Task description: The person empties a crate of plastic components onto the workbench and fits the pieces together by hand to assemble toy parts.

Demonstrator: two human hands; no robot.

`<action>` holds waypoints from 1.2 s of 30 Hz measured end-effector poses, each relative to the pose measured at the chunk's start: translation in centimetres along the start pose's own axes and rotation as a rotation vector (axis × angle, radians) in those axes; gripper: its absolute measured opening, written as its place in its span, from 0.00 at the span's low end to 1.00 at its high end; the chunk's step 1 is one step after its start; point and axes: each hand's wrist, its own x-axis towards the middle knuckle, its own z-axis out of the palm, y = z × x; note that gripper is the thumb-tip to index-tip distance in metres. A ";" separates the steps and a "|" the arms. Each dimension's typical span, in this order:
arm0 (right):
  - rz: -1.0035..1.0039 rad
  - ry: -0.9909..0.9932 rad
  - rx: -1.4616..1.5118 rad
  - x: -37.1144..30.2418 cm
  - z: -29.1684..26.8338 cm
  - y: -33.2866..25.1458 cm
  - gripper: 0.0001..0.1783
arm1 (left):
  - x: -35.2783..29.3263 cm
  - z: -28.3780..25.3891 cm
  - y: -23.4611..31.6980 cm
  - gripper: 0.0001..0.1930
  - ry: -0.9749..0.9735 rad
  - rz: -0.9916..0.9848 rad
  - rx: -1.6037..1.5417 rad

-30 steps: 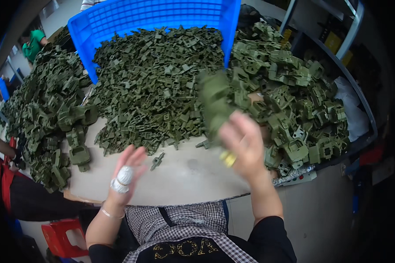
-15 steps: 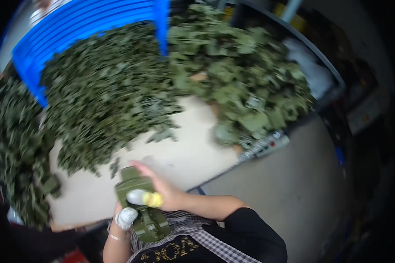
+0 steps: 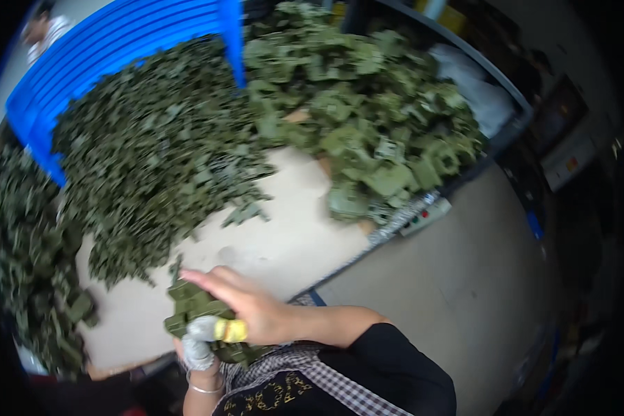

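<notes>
Both my hands are closed round an olive-green moulded piece [image 3: 191, 301], blocky in shape, held just in front of my apron. My right hand [image 3: 251, 306] grips it from the right; its thumb, wrapped in white and yellow tape, presses across the top. From below, my left hand [image 3: 200, 355] supports it, mostly hidden behind the piece, with a white-wrapped thumb showing. Beyond the hands, a wide heap of small green parts [image 3: 152, 152] covers the pale table [image 3: 305, 243]. Larger green parts [image 3: 388, 166] are piled to its right.
A blue ribbed plastic crate [image 3: 125, 45] stands tipped behind the heap. More green parts [image 3: 31, 243] lie along the left side. A grey control box [image 3: 426, 216] sits at the table's right edge, by the floor [image 3: 423, 291]. Another person [image 3: 45, 31] is at the far left.
The green piece has turned in my hands and moved slightly left and down. My right fingers have shifted left over it. The view has swung a little, showing more of the other person.
</notes>
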 end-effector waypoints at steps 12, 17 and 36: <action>-0.132 0.294 -1.175 9.0 -11.1 5.8 0.34 | 2.3 -3.5 4.1 0.40 -0.015 -0.502 -0.547; 0.015 -0.124 -0.916 5.8 -7.1 9.4 0.18 | -0.4 -5.9 2.3 0.45 -0.038 -0.567 -0.627; -0.186 -0.343 -0.369 1.2 1.1 3.7 0.16 | 1.3 -2.8 3.7 0.35 -0.239 -0.611 -0.479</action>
